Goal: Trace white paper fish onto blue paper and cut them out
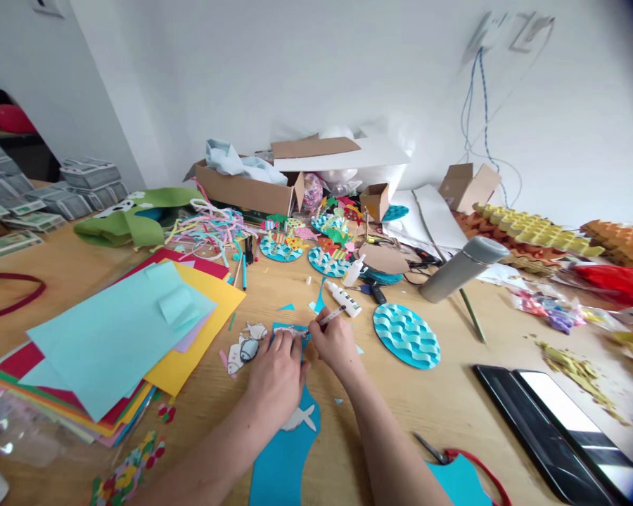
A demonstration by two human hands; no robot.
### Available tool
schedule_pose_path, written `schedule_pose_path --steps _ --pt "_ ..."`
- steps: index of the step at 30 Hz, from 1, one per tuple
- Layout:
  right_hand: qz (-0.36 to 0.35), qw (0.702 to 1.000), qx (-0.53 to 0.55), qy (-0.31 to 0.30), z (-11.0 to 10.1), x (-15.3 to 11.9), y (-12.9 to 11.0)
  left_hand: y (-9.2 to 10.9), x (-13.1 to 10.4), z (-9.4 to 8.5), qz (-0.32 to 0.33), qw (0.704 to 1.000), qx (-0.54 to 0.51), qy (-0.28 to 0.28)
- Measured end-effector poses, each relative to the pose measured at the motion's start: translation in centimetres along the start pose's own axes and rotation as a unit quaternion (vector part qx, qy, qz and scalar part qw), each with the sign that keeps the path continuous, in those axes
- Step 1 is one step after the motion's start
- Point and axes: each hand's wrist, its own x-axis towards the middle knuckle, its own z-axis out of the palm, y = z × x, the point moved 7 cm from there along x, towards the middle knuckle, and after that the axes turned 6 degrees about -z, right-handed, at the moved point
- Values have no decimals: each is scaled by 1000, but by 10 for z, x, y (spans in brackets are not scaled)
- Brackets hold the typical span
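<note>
My left hand [280,365] lies with its fingers on a white fish cutout, pressing it on the top of a blue paper sheet [282,457]. My right hand [335,342] grips a thin pen [332,315], its tip at the cutout's right edge. Another white fish cutout [299,419] rests lower on the blue sheet. Left of my left hand are several loose fish cutouts [235,356]. White glue bottles [344,299] stand or lie just beyond my right hand.
Stacked coloured paper [121,337] covers the left side. A blue oval with wavy strips [406,336], a grey bottle [461,270] and red-handled scissors [488,472] are on the right. Beside them lies a black phone-like object [532,429]. Cardboard boxes [247,190] line the back.
</note>
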Motion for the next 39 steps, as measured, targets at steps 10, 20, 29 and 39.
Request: schedule_pose_path --steps 10,20,29,39 --pt "-11 1000 8 9 -2 1 1 -7 4 -10 -31 998 -50 -20" --pt "-40 994 100 -3 -3 0 -11 -32 12 -10 -86 992 -84 -47" --pt "-65 990 120 -44 8 -5 -20 -33 12 -10 -78 990 -110 -39" --pt "-79 990 109 -42 10 -6 -23 -34 12 -9 -77 991 -109 -32"
